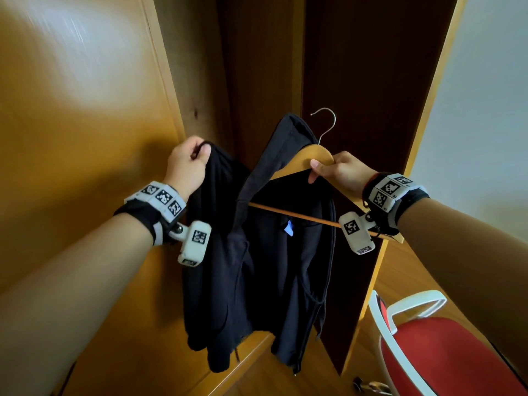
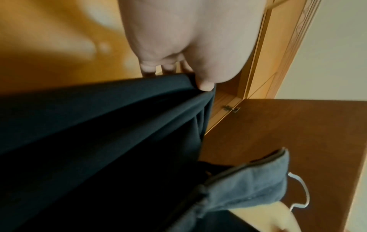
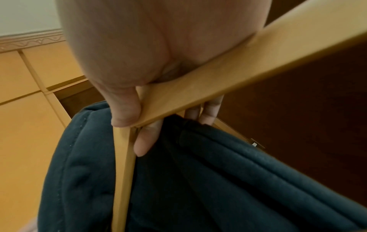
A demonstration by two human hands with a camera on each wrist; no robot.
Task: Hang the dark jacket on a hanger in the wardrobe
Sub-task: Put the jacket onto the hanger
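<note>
Roughly halfway: the jacket (image 1: pixel 265 252) is draped over one arm of the hanger (image 1: pixel 303 164), which is pinched at its neck by the right hand (image 1: pixel 337 172). Fabric is bunched inside the curled left hand (image 1: pixel 187 164). Probably the second shoulder is still off; hooking in the wardrobe (image 1: pixel 371 81) remains.

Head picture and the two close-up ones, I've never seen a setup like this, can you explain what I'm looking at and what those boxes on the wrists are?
No machine here: a person wears three cameras. The wide picture comes from the head; the close-ups come from the small wrist cameras, looking along each hand. The left hand grips one edge of the jacket. The right hand pinches the hanger near its hook; one jacket shoulder is over it. Behind stands the open wardrobe; a red chair sits lower right.
</note>
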